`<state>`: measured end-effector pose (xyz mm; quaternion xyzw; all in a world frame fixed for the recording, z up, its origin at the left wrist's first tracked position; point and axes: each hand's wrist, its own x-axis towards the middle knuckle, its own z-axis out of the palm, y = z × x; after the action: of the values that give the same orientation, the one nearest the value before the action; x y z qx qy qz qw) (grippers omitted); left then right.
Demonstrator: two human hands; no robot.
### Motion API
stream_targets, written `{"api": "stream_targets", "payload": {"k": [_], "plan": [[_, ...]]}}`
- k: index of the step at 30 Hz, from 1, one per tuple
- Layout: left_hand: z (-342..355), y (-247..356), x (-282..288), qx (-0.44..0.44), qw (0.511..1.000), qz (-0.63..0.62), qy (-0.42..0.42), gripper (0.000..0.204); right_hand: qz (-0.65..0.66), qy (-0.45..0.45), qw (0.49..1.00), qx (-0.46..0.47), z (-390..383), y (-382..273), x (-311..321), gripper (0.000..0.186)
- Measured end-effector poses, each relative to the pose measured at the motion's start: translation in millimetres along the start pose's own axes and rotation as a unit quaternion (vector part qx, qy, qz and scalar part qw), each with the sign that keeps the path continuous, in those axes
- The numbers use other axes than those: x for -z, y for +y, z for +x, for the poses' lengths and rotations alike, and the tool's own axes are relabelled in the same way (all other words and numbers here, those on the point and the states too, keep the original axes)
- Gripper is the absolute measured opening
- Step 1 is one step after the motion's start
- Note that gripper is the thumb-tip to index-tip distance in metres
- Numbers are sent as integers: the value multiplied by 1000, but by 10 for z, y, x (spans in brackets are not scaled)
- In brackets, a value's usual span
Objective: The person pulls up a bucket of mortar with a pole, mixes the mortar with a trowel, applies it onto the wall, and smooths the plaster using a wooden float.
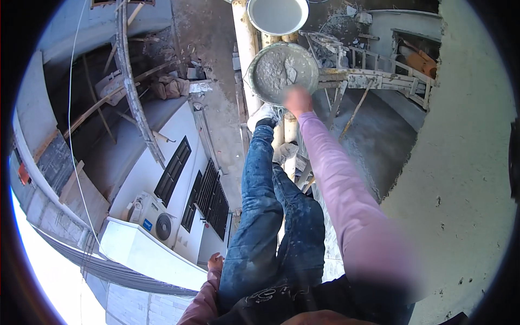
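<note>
A plastered wall (471, 135) fills the right side. Pale round poles (244, 49) run below the mortar bucket (312, 69), which is ahead of the feet and holds wet grey mortar (271, 70); just beyond sits a white-rimmed bucket (306, 12). The right hand (298, 101) is at the mortar bucket's near rim, blurred, so I cannot tell how far its fingers close. The left hand (216, 262), beside the thigh, has loosely bent fingers; whether they hold anything, I cannot tell.

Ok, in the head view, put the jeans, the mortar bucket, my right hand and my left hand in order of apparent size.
1. Jeans
2. Mortar bucket
3. Right hand, blurred
4. Left hand
</note>
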<state>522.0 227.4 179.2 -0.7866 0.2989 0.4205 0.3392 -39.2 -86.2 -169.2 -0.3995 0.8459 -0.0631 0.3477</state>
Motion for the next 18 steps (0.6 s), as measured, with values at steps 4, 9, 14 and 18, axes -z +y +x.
{"api": "stream_targets", "payload": {"k": [4, 9, 14, 18], "plan": [[10, -28, -14, -32, 999, -21, -22, 31, 162, 34, 986, 6, -349, -30, -342, 29], [272, -86, -59, -21, 1000, 10, 0, 34, 187, 59, 977, 88, -856, 117, 295, 29], [368, 864, -88, -161, 986, 33, 39, 34, 121, 206, 958, 157, -1737, -132, 2369, 24], [477, 1313, 150, -148, 968, -203, -21, 41, 26, 253, 960, 120, -2753, -780, 4221, 26]]}}
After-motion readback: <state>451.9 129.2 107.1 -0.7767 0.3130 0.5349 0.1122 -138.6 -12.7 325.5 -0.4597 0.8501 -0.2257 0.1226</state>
